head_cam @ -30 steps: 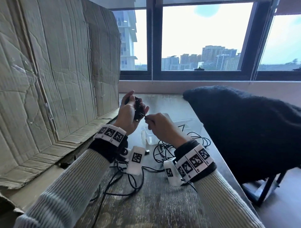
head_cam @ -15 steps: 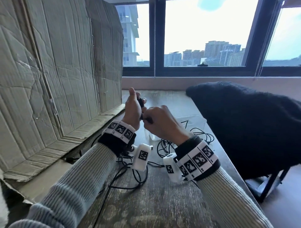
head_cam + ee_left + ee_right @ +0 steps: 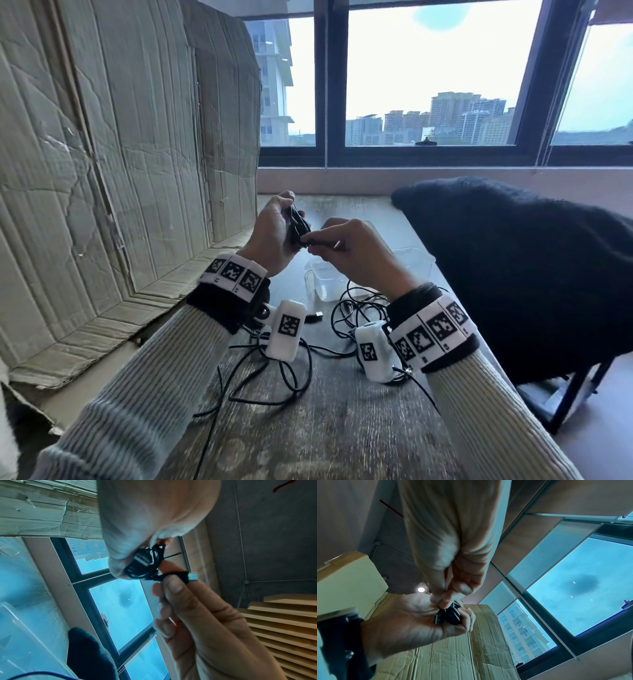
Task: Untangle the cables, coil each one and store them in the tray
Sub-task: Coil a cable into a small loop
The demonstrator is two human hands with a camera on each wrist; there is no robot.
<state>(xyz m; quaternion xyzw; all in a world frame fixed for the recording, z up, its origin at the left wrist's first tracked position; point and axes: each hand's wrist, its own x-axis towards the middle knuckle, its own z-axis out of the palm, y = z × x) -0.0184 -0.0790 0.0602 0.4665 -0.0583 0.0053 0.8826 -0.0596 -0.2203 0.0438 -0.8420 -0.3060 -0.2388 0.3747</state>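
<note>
With the left hand (image 3: 274,236) clamped on the small black coil (image 3: 297,224) above the table's far end, the right hand (image 3: 356,253) pinching the plug end (image 3: 186,576) should tuck it snugly under a loop before lowering it into the tray (image 3: 416,262).

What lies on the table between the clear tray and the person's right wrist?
In the head view, tangled black cables lie on the table, between the clear tray and that wrist.

Coiled cable (image 3: 297,226): glossy black plastic jacket, metal plug tip (image 3: 193,576). Tray (image 3: 320,286): clear smooth plastic. Table (image 3: 342,428): rough, worn wood. Cardboard (image 3: 120,154): matt, creased. Sleeves (image 3: 496,421): ribbed knit (soft-looking).
</note>
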